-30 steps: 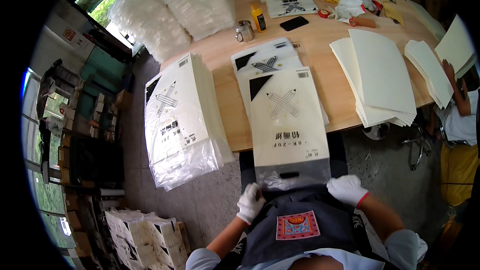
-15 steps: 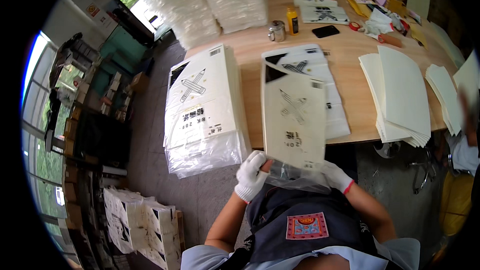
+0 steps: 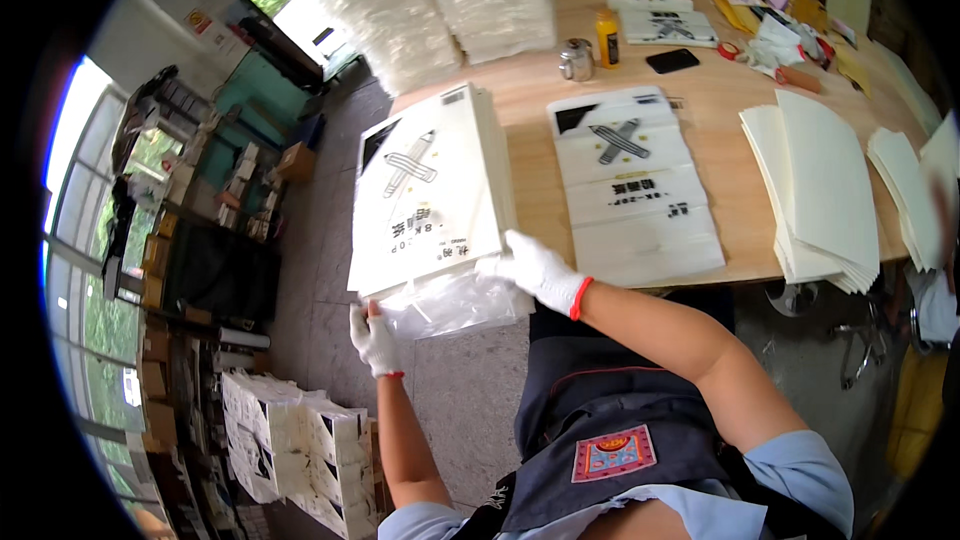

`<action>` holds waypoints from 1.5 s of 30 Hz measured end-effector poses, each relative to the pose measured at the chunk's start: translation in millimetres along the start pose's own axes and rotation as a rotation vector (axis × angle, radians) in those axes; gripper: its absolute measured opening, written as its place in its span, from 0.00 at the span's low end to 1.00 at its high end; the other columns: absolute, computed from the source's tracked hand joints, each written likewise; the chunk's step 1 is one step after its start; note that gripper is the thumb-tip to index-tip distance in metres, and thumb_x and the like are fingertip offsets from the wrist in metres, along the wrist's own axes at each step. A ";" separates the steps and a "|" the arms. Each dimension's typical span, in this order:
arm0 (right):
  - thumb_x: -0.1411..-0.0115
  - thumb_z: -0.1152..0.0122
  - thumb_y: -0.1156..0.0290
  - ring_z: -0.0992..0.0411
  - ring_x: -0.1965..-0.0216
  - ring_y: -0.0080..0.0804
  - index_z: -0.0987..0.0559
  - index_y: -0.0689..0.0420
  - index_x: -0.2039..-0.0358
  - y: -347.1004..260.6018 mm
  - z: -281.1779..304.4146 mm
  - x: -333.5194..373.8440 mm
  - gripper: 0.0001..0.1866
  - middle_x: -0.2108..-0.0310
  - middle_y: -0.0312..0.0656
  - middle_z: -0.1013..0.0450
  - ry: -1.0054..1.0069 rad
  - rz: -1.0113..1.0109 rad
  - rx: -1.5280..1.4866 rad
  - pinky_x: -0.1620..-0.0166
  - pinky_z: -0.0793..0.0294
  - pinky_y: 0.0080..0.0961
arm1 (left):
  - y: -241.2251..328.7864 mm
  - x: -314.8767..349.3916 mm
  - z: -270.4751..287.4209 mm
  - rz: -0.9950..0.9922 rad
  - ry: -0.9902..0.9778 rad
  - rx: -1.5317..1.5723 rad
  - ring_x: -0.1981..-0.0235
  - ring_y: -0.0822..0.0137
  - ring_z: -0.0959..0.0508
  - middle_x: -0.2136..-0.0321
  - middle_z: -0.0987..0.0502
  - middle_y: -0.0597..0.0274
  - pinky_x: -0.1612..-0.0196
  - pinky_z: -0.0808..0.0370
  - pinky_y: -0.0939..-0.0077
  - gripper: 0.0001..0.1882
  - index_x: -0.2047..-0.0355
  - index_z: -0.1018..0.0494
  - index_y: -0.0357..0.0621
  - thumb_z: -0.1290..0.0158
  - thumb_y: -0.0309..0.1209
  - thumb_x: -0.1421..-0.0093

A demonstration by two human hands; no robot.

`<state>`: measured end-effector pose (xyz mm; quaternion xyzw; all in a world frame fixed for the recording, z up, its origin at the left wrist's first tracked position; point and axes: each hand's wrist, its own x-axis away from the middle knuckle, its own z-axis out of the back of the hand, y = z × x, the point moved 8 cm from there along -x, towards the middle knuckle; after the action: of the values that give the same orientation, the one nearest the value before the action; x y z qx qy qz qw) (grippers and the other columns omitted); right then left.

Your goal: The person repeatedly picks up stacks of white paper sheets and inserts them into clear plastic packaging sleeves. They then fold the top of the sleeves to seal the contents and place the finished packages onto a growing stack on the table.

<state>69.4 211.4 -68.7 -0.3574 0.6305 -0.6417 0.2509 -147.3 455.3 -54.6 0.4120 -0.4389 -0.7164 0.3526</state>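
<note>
A tall stack of white printed paper packets (image 3: pixel 430 175) in clear plastic bags lies at the table's left front, the bags' loose flaps (image 3: pixel 450 308) hanging over the edge. My left hand (image 3: pixel 376 342), in a white glove with a bare thumb tip, is at the stack's lower left corner, thumb and forefinger apart beside the flap. On the lower right corner, my gloved right hand (image 3: pixel 540 270) has its fingers stretched over the flap and the top packet's edge. Right of the stack, a pile of flat printed plastic bags (image 3: pixel 635 190) lies on the table.
White sheets (image 3: pixel 815 190) are fanned on the right of the wooden table (image 3: pixel 540 120). Behind are a metal mug (image 3: pixel 576 60), a yellow bottle (image 3: pixel 607 38), a black phone (image 3: pixel 672 61) and tall plastic-wrapped piles (image 3: pixel 430 10). More packets (image 3: pixel 295 440) stand low on the left.
Both hands have moved left from in front of my body to the stack. The bagged packet they held now lies on top of it, uncovering the flat bags.
</note>
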 end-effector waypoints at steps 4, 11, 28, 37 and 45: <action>0.40 0.41 0.68 0.28 0.70 0.21 0.27 0.60 0.53 30.7 -37.7 70.6 0.16 0.68 0.38 0.25 -0.416 -0.139 -0.400 0.69 0.31 0.17 | -65.9 88.3 -40.4 0.253 0.201 0.303 0.81 0.79 0.39 0.81 0.36 0.73 0.78 0.38 0.80 0.15 0.69 0.30 0.43 0.53 0.41 0.35; 0.37 0.46 0.67 0.29 0.76 0.19 0.25 0.57 0.54 147.6 57.9 174.4 0.13 0.68 0.40 0.22 -0.076 -0.384 -0.320 0.72 0.29 0.16 | 41.5 218.2 -256.1 -0.304 -0.829 -0.006 0.74 0.61 0.25 0.75 0.25 0.58 0.69 0.28 0.69 0.08 0.66 0.27 0.41 0.45 0.31 0.43; 0.36 0.48 0.65 0.27 0.70 0.21 0.26 0.58 0.53 155.7 123.2 242.0 0.15 0.66 0.39 0.23 0.263 -0.312 -0.300 0.65 0.27 0.19 | 90.7 273.2 -392.8 -1.000 -0.967 -0.353 0.45 0.50 0.35 0.47 0.32 0.54 0.43 0.39 0.55 0.16 0.59 0.28 0.47 0.43 0.36 0.49; 0.36 0.50 0.66 0.27 0.70 0.22 0.25 0.59 0.54 158.1 127.0 246.3 0.14 0.67 0.39 0.23 0.294 -0.286 -0.333 0.66 0.26 0.19 | 73.0 239.5 -414.9 -0.423 -1.050 -0.425 0.63 0.54 0.23 0.67 0.21 0.56 0.60 0.27 0.63 0.11 0.69 0.26 0.45 0.40 0.32 0.53; 0.36 0.49 0.64 0.27 0.70 0.22 0.25 0.59 0.53 156.1 127.5 244.1 0.15 0.67 0.39 0.23 0.289 -0.291 -0.289 0.66 0.27 0.19 | 67.9 207.3 -431.9 -0.254 -1.279 -0.477 0.67 0.60 0.21 0.71 0.20 0.55 0.63 0.27 0.68 0.08 0.73 0.23 0.47 0.44 0.36 0.49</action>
<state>-2.9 -69.9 -194.8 -0.3810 0.6872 -0.6185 0.0092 165.7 104.6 -169.2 -0.1317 -0.3394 -0.9312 0.0192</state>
